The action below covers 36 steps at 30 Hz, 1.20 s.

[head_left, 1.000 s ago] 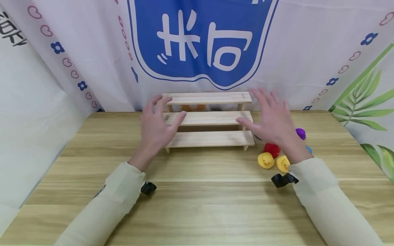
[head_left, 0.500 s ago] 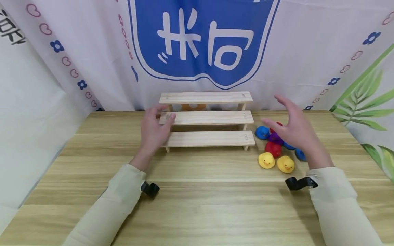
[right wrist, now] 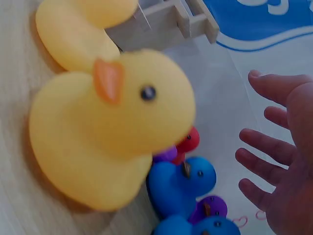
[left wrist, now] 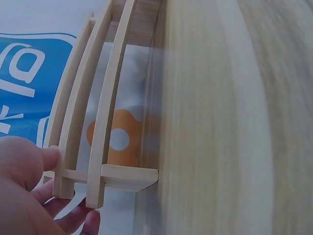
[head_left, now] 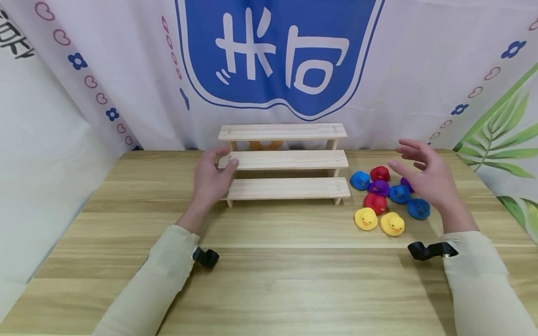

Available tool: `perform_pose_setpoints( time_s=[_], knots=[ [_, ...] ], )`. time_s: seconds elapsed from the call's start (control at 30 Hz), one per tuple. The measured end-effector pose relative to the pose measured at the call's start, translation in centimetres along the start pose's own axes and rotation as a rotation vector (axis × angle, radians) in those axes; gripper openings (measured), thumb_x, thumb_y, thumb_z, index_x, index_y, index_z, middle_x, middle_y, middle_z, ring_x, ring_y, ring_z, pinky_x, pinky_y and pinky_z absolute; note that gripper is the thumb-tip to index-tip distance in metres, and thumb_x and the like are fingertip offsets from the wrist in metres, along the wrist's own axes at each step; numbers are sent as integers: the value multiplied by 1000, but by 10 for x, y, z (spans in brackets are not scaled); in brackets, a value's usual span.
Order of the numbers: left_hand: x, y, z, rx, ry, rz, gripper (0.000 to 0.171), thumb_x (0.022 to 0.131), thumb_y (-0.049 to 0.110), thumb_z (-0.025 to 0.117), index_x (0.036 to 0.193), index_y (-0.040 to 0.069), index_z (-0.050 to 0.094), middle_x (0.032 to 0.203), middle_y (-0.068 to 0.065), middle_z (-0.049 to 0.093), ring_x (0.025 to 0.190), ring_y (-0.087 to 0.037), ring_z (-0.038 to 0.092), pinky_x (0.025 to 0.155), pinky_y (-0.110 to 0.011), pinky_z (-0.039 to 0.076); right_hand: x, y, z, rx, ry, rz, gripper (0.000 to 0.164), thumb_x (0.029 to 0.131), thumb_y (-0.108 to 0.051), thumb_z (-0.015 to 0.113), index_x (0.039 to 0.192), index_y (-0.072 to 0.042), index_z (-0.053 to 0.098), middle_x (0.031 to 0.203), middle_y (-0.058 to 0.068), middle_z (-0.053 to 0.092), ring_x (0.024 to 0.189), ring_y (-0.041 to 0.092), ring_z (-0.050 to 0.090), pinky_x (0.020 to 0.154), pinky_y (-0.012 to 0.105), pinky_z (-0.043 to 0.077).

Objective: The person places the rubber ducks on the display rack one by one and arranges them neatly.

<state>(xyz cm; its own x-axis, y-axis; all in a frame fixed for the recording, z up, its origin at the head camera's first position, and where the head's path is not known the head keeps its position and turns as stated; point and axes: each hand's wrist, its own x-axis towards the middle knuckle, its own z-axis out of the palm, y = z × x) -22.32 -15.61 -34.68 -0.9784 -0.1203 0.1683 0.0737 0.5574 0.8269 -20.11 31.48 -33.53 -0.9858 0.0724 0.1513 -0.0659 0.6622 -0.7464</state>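
A three-tier wooden display rack stands at the back of the table. My left hand grips its left end; in the left wrist view the thumb lies against the middle shelf and the fingers reach around the shelf ends. My right hand is in the air, holding nothing, its fingers loosely spread beside a cluster of rubber ducks. Yellow ducks sit at the front of the cluster, with red, blue and purple ducks behind. The hand partly hides one purple duck.
Behind the rack hangs a white cloth with a blue emblem and printed flowers. The wood-grain table ends at a left edge beside a white wall covering. A black wrist camera juts inward from the left sleeve.
My right hand has moved away from the rack's right end, out to the right past the ducks, uncovering most of them. The left hand has settled lower at the rack's left end.
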Motion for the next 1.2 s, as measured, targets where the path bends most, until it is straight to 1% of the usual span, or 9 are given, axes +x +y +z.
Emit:
perform_pose_setpoints(
  time_s=[0.07, 0.13, 0.23, 0.3, 0.43, 0.57, 0.7, 0.87, 1.2],
  knots=[
    [0, 0, 0, 5, 0, 3, 49, 106, 28, 65, 148, 6, 55, 154, -15, 55, 148, -35, 48, 125, -53, 40, 0, 7, -5, 18, 11, 30, 70, 103, -51, 64, 164, -27, 38, 162, 17, 50, 147, 37, 44, 125, 62, 37],
    [0, -1, 0, 12, 0, 6, 49, 106, 28, 65, 148, 5, 55, 154, -15, 55, 148, -36, 48, 125, -53, 39, -1, 13, -9, 36, 27, 50, 67, 103, -48, 65, 163, -29, 41, 159, 12, 54, 142, 25, 50, 124, 39, 44],
    [0, -1, 1, 19, 2, 5, 49, 106, 29, 65, 148, 6, 55, 155, -14, 55, 149, -36, 48, 125, -54, 39, -2, 22, -14, 56, 43, 67, 63, 103, -44, 67, 160, -28, 46, 148, -1, 61, 125, 6, 55, 101, 10, 50],
    [0, -1, 0, 26, 3, 5, 48, 107, 29, 65, 148, 6, 55, 155, -14, 55, 149, -36, 47, 125, -54, 39, -2, 28, -16, 76, 38, 72, 61, 104, -40, 68, 159, -26, 48, 138, -11, 63, 117, -3, 53, 87, 2, 47],
    [-2, 1, 0, 25, -3, -3, 48, 107, 29, 64, 148, 6, 55, 156, -14, 54, 150, -36, 46, 126, -55, 38, -3, 40, -19, 101, -17, 103, 57, 104, -38, 68, 157, -26, 50, 124, -30, 61, 111, -9, 53, 84, 2, 45],
    [-2, 1, 0, 30, -11, -1, 49, 107, 30, 64, 148, 7, 55, 156, -15, 54, 151, -36, 46, 127, -54, 36, -4, 54, -20, 151, -65, 118, 56, 104, -32, 69, 155, -23, 51, 116, -37, 62, 106, -13, 59, 84, 2, 48],
    [-1, 1, 0, 41, -3, 4, 49, 107, 31, 64, 148, 6, 56, 157, -16, 53, 151, -37, 45, 128, -55, 35, -4, 63, -18, 178, -102, 136, 59, 102, -34, 72, 154, -18, 51, 114, -37, 66, 100, -15, 66, 84, 6, 54],
    [-1, 0, 0, 34, 3, 17, 48, 107, 30, 64, 147, 5, 56, 156, -16, 54, 151, -37, 45, 128, -54, 35, -3, 69, -19, 166, -129, 150, 60, 102, -37, 71, 155, -16, 51, 117, -35, 66, 99, -14, 68, 84, 9, 56],
    [-3, 0, 1, 33, 9, 15, 47, 107, 30, 65, 147, 6, 56, 156, -15, 54, 151, -37, 46, 127, -55, 37, -4, 75, -19, 62, -195, 159, 62, 104, -38, 69, 156, -11, 50, 111, -38, 62, 106, -12, 56, 83, 3, 48]
  ],
)
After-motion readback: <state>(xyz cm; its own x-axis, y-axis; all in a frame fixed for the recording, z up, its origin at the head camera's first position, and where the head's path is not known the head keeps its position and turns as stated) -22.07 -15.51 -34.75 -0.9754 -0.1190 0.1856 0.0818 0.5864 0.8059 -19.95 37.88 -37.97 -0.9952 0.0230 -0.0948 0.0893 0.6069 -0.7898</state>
